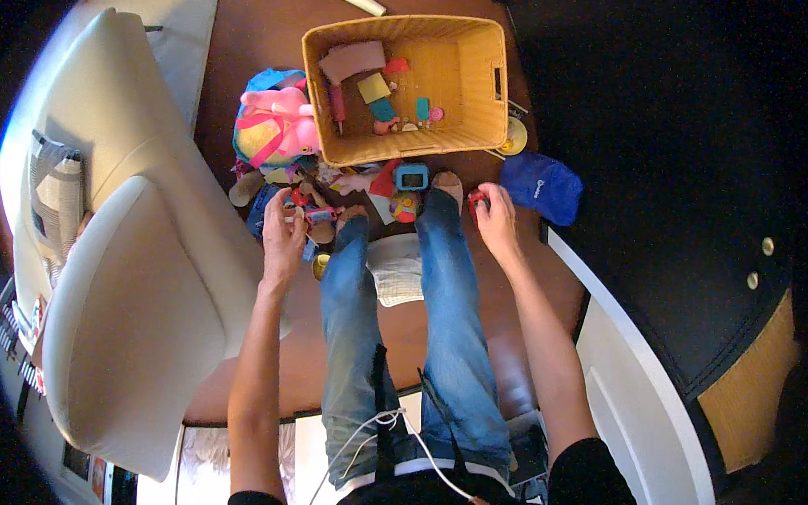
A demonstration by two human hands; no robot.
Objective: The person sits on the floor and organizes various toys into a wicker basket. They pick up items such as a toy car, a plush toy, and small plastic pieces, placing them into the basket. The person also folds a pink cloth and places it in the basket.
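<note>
My right hand [497,216] is at the right of my legs, its fingers around a small red object [476,203]. Over the toy pile left of my feet hovers my left hand [284,231], with a small white item at its fingertips; whether it grips this item is unclear. Near that hand lie a pink toy [322,215] and a brown soft toy. A blue toy with a dark screen [412,177] and a colourful ball [403,208] lie between my feet. Beyond them stands a wicker basket [480,75] holding foam pieces and small bits.
A pink plush toy [292,115] lies against the basket's left side. To its right are a blue cloth bag [543,189] and a yellow round item [513,136]. A pale sofa [142,297] borders the left. Folded white cloth [397,269] lies between my legs; a white cable crosses my lap.
</note>
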